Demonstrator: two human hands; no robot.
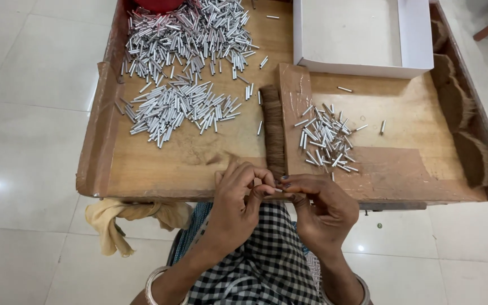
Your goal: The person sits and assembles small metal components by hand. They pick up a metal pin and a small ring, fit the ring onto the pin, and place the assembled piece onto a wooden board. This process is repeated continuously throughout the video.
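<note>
The counter (pixel 187 164), a wooden tray-like top with raised edges, served as the reference for every position noted. A white open box (pixel 416 39) stood at its far right corner. Two heaps of short silver metal tubes lay on it: the large heap (pixel 184 62) spread over the far left, and a small heap (pixel 326 138) right of centre. Between them, at the middle of the counter, lay a bundle of brown fibre (pixel 274 133), running from mid-depth to the near edge. A yellow cloth (pixel 121 219) hung below the near left edge.

In my judgement the step in hand was the fitting of fibre to a single tube, worked at the fingertips just off the near edge of the counter. The next move appeared to call for fine fingertip control and a steady pinch, the piece being very small.

Both hands were raised together over the lap, fingertips meeting. The left hand (pixel 238 200) was curled, thumb and forefinger pinched. The right hand (pixel 320 209) was likewise closed in a pinch on one small tube (pixel 277 190), which lay between the two sets of fingertips. Whether the left hand gripped the tube or fibre could not be told.
</note>
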